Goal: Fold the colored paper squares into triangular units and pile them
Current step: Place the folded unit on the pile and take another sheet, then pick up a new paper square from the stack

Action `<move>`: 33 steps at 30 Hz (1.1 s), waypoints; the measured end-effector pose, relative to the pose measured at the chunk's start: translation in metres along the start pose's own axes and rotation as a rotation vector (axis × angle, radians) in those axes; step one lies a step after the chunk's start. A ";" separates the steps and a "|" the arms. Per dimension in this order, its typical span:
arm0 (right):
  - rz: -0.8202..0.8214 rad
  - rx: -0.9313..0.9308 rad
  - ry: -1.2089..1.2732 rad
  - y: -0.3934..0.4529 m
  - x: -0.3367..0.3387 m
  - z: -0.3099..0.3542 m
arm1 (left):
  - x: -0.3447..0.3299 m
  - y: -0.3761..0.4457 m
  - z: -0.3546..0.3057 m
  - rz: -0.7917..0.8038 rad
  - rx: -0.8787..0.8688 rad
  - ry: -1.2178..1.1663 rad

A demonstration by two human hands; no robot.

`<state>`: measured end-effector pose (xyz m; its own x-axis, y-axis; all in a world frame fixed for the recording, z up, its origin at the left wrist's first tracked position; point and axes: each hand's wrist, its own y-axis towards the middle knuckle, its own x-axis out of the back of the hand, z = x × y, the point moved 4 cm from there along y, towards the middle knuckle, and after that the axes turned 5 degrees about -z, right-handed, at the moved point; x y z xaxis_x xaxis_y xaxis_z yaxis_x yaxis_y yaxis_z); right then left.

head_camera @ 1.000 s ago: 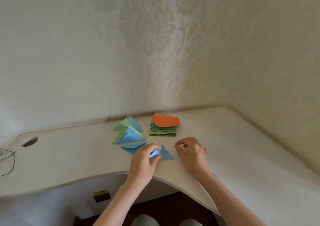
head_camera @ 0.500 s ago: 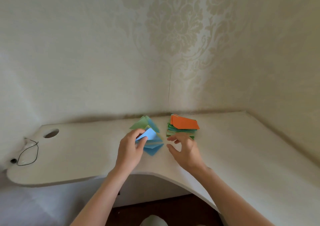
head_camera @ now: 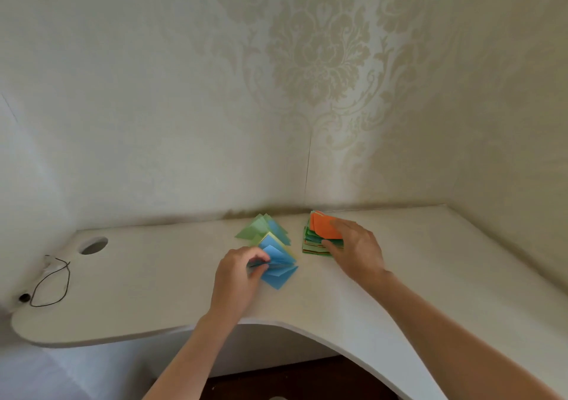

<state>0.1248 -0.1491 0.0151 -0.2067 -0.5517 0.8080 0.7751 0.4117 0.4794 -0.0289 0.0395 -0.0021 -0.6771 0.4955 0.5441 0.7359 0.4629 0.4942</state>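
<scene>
A pile of folded triangular units (head_camera: 278, 272), blue in front and green behind, lies on the white desk (head_camera: 153, 292). My left hand (head_camera: 238, 275) pinches the left corner of the top blue unit (head_camera: 276, 253), which rests on the pile. To the right stands a stack of flat paper squares (head_camera: 313, 244), mostly green, with an orange square (head_camera: 322, 227) on top. My right hand (head_camera: 358, 247) lies over that stack. Its fingers rest on the orange square, its thumb is at the square's near edge, and they pinch it.
Wallpapered walls close the desk at the back and on the right. A round cable hole (head_camera: 92, 245) and a black wire loop (head_camera: 50, 286) sit at the far left. The desk's front edge (head_camera: 276, 326) curves inward between my arms.
My left hand carried the blue unit from the front of the desk to the pile and set it on top. My right hand moved from the desk onto the stack.
</scene>
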 end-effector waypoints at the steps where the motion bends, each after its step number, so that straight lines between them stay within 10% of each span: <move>1: 0.019 -0.007 -0.038 0.001 -0.005 -0.001 | -0.001 0.001 0.001 0.000 0.000 0.009; 19: -0.539 0.200 -0.029 -0.029 0.053 -0.019 | 0.000 0.006 -0.048 -0.112 -0.127 0.072; 33: 0.016 0.066 0.112 -0.112 0.054 -0.049 | -0.108 -0.034 -0.093 0.456 -0.209 -0.030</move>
<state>0.0567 -0.2604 -0.0120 -0.1234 -0.6207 0.7742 0.7360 0.4661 0.4910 0.0198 -0.0979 -0.0141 -0.2837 0.6354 0.7182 0.9406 0.0386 0.3374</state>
